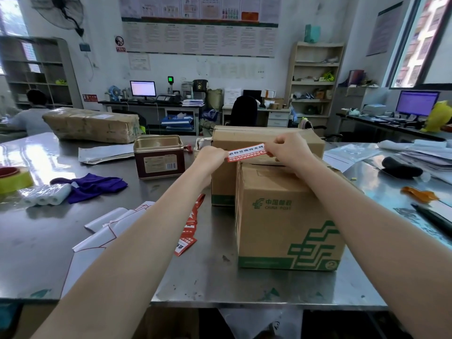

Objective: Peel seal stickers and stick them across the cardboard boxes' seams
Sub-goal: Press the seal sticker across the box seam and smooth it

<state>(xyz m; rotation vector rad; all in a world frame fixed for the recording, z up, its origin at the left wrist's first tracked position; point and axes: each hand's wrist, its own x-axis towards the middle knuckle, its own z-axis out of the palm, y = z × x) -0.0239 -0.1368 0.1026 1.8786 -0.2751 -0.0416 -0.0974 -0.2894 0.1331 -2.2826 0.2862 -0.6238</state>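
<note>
A person stands at a shiny metal table (200,277) with both arms stretched out. The left hand (211,156) pinches one end of a red and white seal sticker (247,152), and the right hand (288,149) pinches the other end with its fingers curled. The sticker is held flat in the air between the two hands, just above the top of the near cardboard box (288,216), at about 12 o'clock from the person. This box has green post marks on its front. A second cardboard box (244,138) stands right behind it, touching it. At about 10 o'clock on the table sits an open metal tin (159,157). At 9 o'clock lie a purple cloth (95,185) and a yellow tape roll (14,179). More red stickers (188,228) lie on the table just left of the near box, beside white backing sheets (107,228).
</note>
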